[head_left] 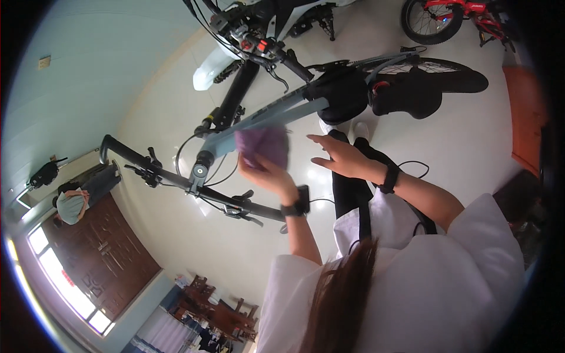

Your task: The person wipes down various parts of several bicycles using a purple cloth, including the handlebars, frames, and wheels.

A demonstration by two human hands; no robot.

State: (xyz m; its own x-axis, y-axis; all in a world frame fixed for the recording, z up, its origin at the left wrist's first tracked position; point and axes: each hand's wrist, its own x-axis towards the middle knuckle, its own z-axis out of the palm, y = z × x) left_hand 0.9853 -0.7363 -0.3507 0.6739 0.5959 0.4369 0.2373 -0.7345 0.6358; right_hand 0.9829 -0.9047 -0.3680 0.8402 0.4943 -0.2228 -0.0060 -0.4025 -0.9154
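Observation:
My left hand (269, 175) grips a purple cloth (266, 143), which lies up against the grey-blue frame (282, 115) of a bicycle, near its front end. Slight blur smears the cloth. My right hand (343, 156) hovers apart from the bicycle, fingers stretched out and holding nothing. A black handlebar (163, 173) with brake levers and cables extends to the left of the cloth. Toward the right are the bicycle's black saddle (415, 94) and its rear wheel (432, 63), partly hidden by the saddle.
Behind the bicycle stands a white and black motorbike (259, 44). A small red bike (438, 17) is at the far right, above an orange-red cabinet (524, 115). Another person (73, 203) stands by a brown door (109, 247) at left. Wooden furniture (218, 312) occupies the lower left.

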